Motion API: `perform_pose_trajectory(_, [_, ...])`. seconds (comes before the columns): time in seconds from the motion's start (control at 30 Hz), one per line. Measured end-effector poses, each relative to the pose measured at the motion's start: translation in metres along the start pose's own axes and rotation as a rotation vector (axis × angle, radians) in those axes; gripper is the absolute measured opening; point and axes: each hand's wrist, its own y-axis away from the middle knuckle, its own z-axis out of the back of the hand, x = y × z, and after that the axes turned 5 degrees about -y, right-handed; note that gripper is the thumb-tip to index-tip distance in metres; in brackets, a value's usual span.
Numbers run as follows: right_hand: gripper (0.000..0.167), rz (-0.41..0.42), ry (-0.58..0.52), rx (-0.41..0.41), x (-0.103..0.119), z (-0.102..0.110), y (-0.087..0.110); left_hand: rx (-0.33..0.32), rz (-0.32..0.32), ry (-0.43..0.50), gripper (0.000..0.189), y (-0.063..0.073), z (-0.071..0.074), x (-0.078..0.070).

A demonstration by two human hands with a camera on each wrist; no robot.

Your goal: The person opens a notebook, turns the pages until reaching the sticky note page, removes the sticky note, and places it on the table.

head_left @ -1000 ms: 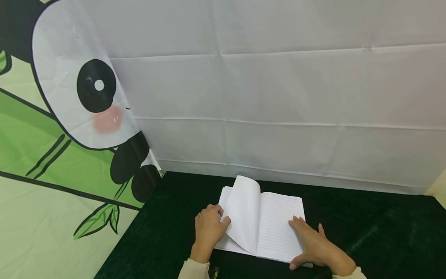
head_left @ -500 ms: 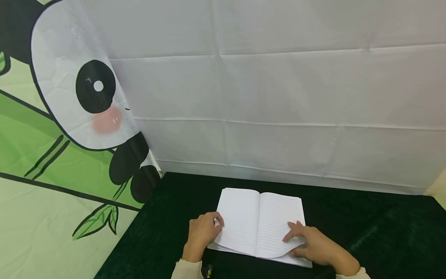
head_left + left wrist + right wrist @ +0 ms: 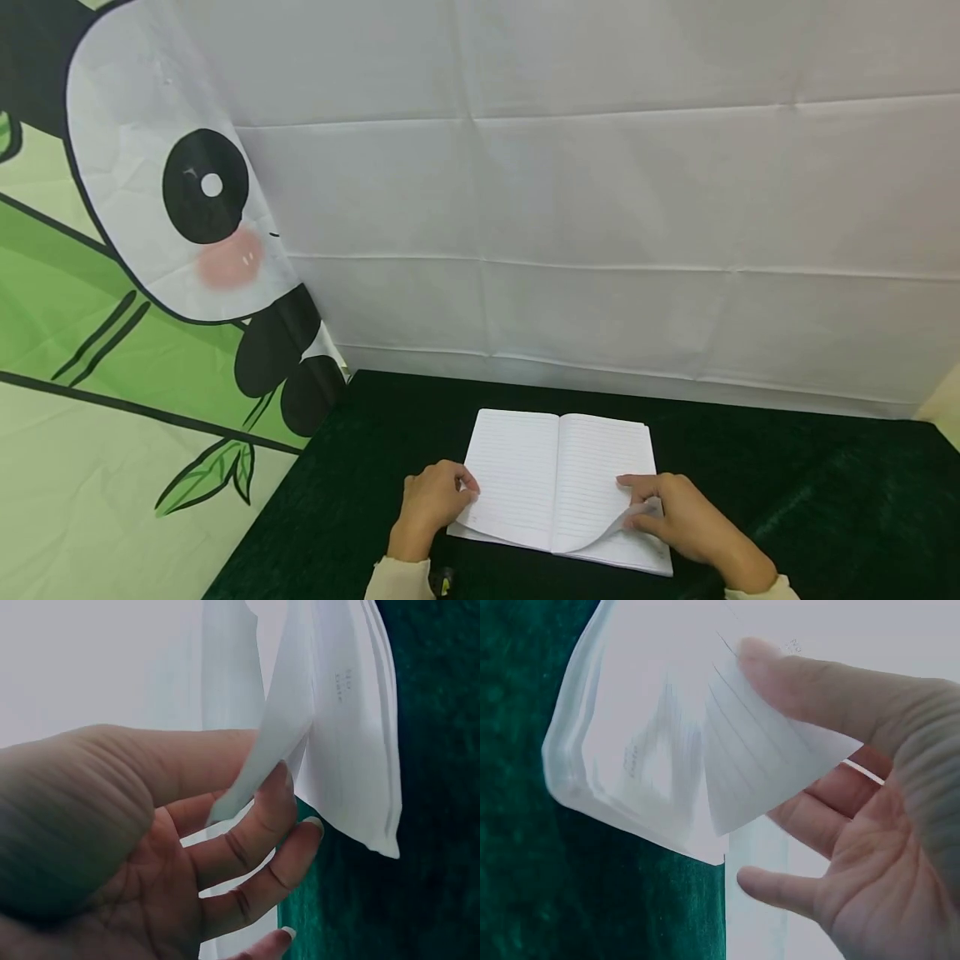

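A lined notebook (image 3: 517, 454) lies spread on the dark green cloth, a white page on each side of its fold. At its left edge my left hand (image 3: 427, 504) pinches a leaf; the left wrist view has this sheet (image 3: 274, 739) running between thumb and fingers, its edge bent. My right hand (image 3: 690, 521) is at the lower right, holding up the corner of a right-hand page (image 3: 637, 510), which curls away from the pages below. In the right wrist view the thumb lies over that ruled page (image 3: 754, 761), with other fingers behind it.
Dark green cloth (image 3: 825, 500) covers the table around the notebook. Behind it hangs a creased white sheet (image 3: 600, 208), and a panda-print cloth (image 3: 187, 275) hangs on the left. A small dark object (image 3: 442, 581) lies beside the left sleeve.
The leaf that stood raised over the left half now lies down on that side. My right hand has gone from resting on the right page to lifting its lower corner.
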Motion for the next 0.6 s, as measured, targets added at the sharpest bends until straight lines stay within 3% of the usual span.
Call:
perform_pose_trajectory(0.1, [0.027,0.002,-0.019,-0.020,0.002,0.000,0.001,0.001,0.006,0.001,0.006,0.000,0.000,0.000])
perform_pose_trajectory(0.27, [0.026,0.032,-0.032,-0.018,0.003,0.001,0.002,-0.009,0.015,0.001,0.008,0.000,-0.001,-0.001])
perform_pose_trajectory(0.43, [0.021,0.045,-0.043,-0.003,0.003,0.001,0.003,-0.065,0.013,-0.011,0.014,0.002,-0.004,-0.007])
perform_pose_trajectory(0.53, [0.020,0.041,-0.048,-0.004,0.004,0.000,0.004,-0.089,-0.029,-0.065,0.020,0.003,-0.011,-0.015])
perform_pose_trajectory(0.6, [0.020,0.036,-0.053,-0.006,0.005,-0.001,0.004,-0.080,-0.115,-0.100,0.021,0.006,-0.016,-0.025])
